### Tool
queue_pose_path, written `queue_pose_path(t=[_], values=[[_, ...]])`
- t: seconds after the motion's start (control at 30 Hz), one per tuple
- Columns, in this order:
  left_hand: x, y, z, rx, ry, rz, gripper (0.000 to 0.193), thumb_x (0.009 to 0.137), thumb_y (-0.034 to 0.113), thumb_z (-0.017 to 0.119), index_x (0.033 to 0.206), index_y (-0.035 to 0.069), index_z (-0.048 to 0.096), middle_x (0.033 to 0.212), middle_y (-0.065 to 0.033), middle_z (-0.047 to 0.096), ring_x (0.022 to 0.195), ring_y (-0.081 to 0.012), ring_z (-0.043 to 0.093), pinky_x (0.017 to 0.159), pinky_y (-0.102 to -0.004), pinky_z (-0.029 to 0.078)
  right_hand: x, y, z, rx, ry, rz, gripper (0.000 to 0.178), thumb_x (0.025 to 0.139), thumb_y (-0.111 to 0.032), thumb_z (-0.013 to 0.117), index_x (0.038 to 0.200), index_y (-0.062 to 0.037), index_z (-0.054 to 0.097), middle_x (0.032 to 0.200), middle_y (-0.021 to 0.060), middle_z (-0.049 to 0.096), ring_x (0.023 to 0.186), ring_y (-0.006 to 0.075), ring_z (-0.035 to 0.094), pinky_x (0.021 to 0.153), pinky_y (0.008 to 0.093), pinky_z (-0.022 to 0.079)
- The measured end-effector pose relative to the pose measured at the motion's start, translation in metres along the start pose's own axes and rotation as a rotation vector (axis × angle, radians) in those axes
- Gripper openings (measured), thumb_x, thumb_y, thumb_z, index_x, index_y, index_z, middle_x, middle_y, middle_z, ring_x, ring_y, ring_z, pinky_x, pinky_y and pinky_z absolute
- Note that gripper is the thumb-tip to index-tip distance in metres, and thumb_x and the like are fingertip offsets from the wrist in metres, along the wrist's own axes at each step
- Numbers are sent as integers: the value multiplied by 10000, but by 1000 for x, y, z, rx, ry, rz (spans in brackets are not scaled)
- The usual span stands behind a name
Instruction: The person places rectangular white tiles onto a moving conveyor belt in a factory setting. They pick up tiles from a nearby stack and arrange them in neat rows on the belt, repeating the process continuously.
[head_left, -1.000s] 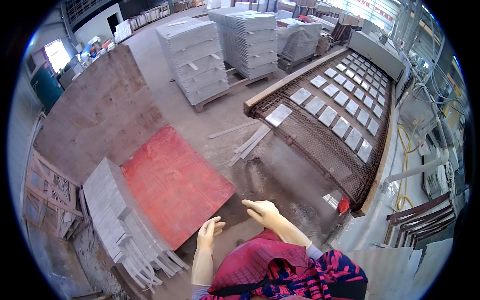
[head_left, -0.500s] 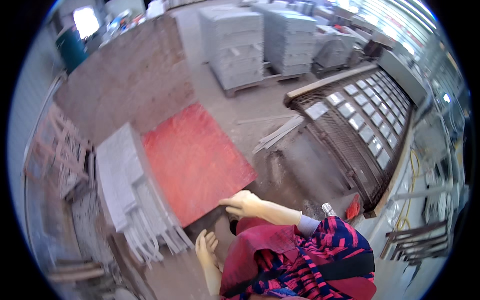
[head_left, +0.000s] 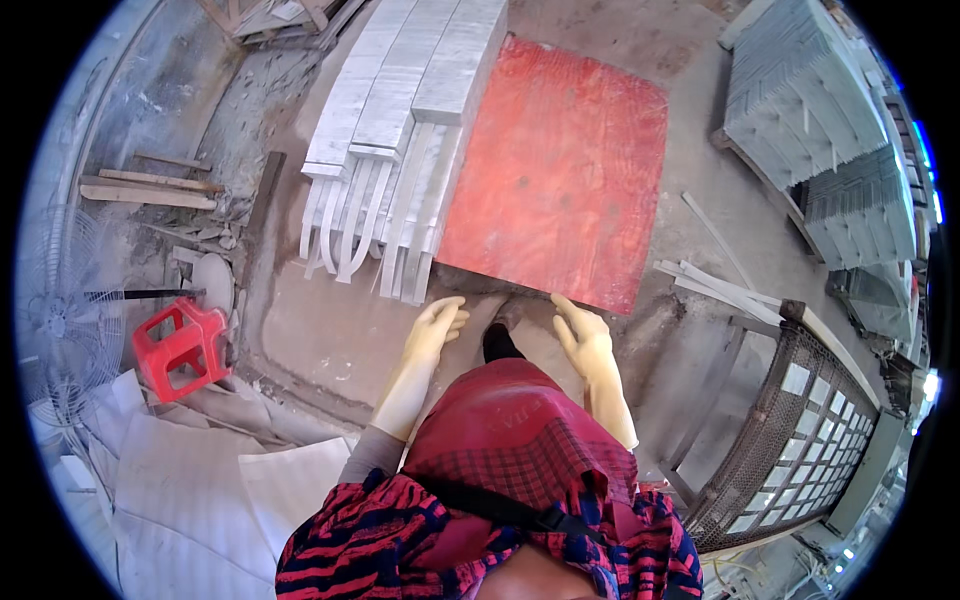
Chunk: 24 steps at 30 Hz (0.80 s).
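Note:
My left hand (head_left: 438, 325), in a long cream rubber glove, hovers in front of my dark red apron (head_left: 510, 420). Its fingers are loosely curled and nothing shows in them. Also gloved, my right hand (head_left: 583, 335) is open, with thumb and fingers apart near the close edge of a flat red board (head_left: 560, 170). Whether its fingertips touch that edge I cannot tell. Left of the board lies a stack of long grey-white stone slabs (head_left: 390, 80), with thin strips (head_left: 365, 215) jutting toward me, nearest to my left hand.
A red plastic stool (head_left: 180, 348) and a standing fan (head_left: 65, 320) are at the left. Wood pieces (head_left: 150, 190) lie beyond them. On the right are a mesh conveyor (head_left: 790, 440) carrying pale tiles, loose pale strips (head_left: 720, 285) and stacked slabs (head_left: 800, 90) on pallets.
My view has turned, so the board and slabs sit higher and further right in it. My hands, close together before, are now further apart on either side of the apron.

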<state>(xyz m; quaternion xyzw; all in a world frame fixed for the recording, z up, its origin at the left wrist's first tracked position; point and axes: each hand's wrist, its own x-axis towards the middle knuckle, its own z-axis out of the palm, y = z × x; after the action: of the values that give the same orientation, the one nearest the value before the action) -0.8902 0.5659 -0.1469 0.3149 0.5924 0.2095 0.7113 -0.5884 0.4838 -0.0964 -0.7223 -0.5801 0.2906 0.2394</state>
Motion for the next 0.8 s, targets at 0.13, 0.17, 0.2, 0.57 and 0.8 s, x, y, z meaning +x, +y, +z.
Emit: queue_pose_path(t=[0.13,0.17,0.2,0.57,0.8], values=[[33,23,-12,-47,14,7,414,1106,343,567,1406,66,637,1258,-123,729,1150,-203,689,962,-342,541,46,-5,4,-18,-76,81,356,976,-198,680,1320,-108,699,1122,184,761,1056,389,710,934,473,550],[37,23,-18,-55,29,-18,413,1107,343,566,1407,68,636,1261,-124,727,1151,-205,689,964,-343,540,55,-9,7,-19,-98,99,357,974,-197,679,1318,-108,698,1112,185,763,1050,389,713,928,477,552],[41,21,-23,-67,43,-37,412,1107,343,566,1409,71,634,1264,-125,725,1152,-207,688,965,-344,540,67,-9,12,-17,-96,76,359,972,-198,680,1319,-110,698,1095,185,765,1036,391,715,920,479,554],[184,-15,-147,262,270,25,607,980,372,721,1457,28,571,1313,-174,692,1243,-288,651,1059,-405,500,210,-33,105,-122,-209,89,387,978,-206,688,1350,-99,683,1125,208,757,1052,383,726,923,471,574],[385,115,-214,1449,454,449,856,863,224,787,1593,51,376,1571,-220,452,1450,-394,437,1222,-552,318,291,3,230,58,-73,223,436,963,-237,716,1386,-145,665,1067,200,757,1042,409,704,938,485,550]])
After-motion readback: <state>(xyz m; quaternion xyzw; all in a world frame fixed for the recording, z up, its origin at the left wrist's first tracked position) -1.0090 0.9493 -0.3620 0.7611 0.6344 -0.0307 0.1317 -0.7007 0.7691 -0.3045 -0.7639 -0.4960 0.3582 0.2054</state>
